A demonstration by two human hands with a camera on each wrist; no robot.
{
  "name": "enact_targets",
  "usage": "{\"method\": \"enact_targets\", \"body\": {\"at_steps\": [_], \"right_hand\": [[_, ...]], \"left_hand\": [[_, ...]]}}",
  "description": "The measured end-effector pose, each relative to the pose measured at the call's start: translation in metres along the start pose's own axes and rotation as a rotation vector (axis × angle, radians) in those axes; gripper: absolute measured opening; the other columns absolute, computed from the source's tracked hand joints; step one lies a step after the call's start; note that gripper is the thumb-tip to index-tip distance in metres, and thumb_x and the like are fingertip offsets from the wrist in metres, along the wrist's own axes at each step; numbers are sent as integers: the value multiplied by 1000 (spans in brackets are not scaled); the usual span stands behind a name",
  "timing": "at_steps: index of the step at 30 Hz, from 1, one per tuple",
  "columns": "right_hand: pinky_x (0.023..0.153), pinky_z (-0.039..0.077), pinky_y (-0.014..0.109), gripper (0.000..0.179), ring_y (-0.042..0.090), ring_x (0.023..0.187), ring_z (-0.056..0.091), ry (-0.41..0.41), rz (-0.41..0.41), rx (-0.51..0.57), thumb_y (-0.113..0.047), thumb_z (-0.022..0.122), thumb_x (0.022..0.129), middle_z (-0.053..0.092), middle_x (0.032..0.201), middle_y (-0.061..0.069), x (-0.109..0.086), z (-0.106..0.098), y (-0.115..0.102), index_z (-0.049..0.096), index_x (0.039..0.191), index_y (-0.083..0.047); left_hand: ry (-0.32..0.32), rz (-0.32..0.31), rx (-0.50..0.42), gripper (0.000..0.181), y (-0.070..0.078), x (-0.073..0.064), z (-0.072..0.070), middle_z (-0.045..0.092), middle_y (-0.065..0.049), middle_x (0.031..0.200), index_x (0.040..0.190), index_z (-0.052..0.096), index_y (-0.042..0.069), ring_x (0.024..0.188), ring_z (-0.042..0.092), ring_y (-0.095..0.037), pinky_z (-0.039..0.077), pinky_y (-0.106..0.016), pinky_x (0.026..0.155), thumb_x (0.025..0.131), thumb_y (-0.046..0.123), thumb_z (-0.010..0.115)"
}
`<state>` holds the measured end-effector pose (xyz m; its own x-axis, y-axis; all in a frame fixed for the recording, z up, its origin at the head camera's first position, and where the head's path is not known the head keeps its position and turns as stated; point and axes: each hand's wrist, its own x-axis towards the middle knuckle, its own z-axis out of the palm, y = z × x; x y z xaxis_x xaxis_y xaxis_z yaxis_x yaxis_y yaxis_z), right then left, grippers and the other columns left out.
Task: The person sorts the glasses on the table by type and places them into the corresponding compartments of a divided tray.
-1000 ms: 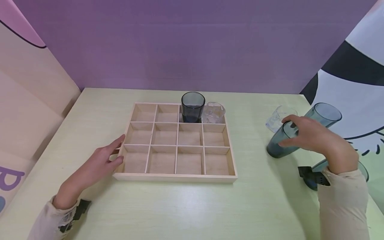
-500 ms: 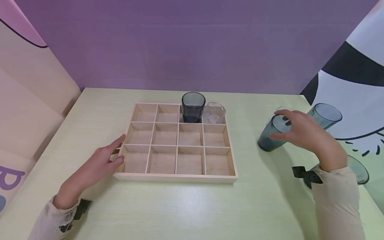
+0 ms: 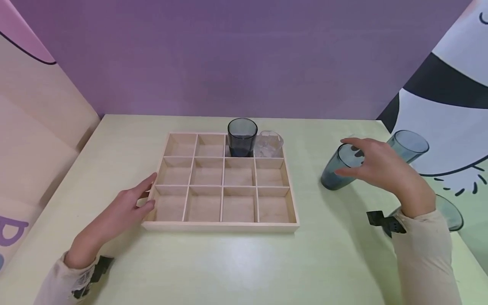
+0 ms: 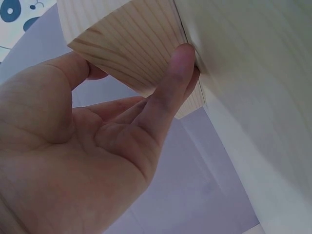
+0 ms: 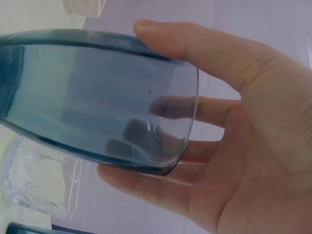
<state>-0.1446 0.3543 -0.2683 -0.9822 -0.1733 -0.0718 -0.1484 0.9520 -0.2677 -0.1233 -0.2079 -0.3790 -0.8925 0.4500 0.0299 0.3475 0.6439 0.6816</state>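
Observation:
My right hand (image 3: 381, 167) grips a blue tinted drinking glass (image 3: 333, 171) near its rim, thumb on one side and fingers on the other. That glass leans in the head view, its base towards the tray; the right wrist view shows its clear wall (image 5: 92, 92) with fingers visible through it. My left hand (image 3: 118, 216) touches the left wall of a wooden compartment tray (image 3: 221, 227), fingertips at the rim and against the wood (image 4: 131, 44). In the tray's back row stand a dark grey glass (image 3: 242, 137) and, at the right corner, a clear faceted glass (image 3: 268, 146).
Another blue glass (image 3: 409, 144) stands behind my right hand, and a further tinted glass (image 3: 450, 214) is partly hidden by my right sleeve. A clear glass (image 5: 44, 180) shows beneath the held one, nearly covered in the head view. A purple wall (image 3: 244, 59) borders the table's back.
My right hand has carried the blue glass left and slightly back, away from the other tinted glasses. The left hand stays at the tray's wall; the head view has shifted a little.

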Motion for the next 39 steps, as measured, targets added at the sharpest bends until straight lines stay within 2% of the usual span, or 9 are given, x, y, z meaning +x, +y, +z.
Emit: {"method": "enact_targets", "body": {"at_steps": [9, 18, 28, 35, 39], "right_hand": [[97, 40, 61, 80, 44, 127, 45, 50, -38, 6, -39, 79, 84, 47, 144, 24, -5, -3, -12, 43, 146, -3], [93, 43, 59, 76, 42, 121, 51, 140, -148, -21, -34, 78, 86, 48, 142, 25, -14, -4, -32, 45, 148, -6], [94, 42, 59, 77, 42, 116, 54, 175, -193, -20, -37, 77, 87, 49, 140, 24, -17, -6, -48, 43, 150, -7], [95, 42, 60, 77, 42, 119, 53, 157, -184, -12, -40, 76, 87, 50, 140, 24, -19, -2, -57, 45, 150, -8], [95, 43, 59, 76, 42, 118, 54, 172, -212, -6, -38, 77, 87, 50, 140, 22, -18, -2, -63, 45, 150, -9]], "left_hand": [[4, -2, -5, 66, 1, -1, 0, 40, -33, 148, 157, 21, 0, 121, 57, -45, 54, -47, 86, 101, 11, 54], [7, -19, -1, 66, 4, -2, -2, 40, -32, 148, 157, 21, 0, 122, 57, -44, 54, -45, 85, 100, 10, 53], [18, -13, 7, 66, 1, -1, -2, 41, -32, 148, 157, 22, 0, 122, 57, -43, 53, -47, 86, 100, 10, 54], [7, -8, 5, 66, 2, 2, -3, 42, -32, 147, 157, 21, -1, 123, 56, -43, 52, -49, 88, 100, 10, 53], [8, -2, 7, 66, 3, 5, -1, 43, -31, 146, 157, 21, -1, 123, 56, -43, 52, -50, 89, 100, 10, 52]]}}
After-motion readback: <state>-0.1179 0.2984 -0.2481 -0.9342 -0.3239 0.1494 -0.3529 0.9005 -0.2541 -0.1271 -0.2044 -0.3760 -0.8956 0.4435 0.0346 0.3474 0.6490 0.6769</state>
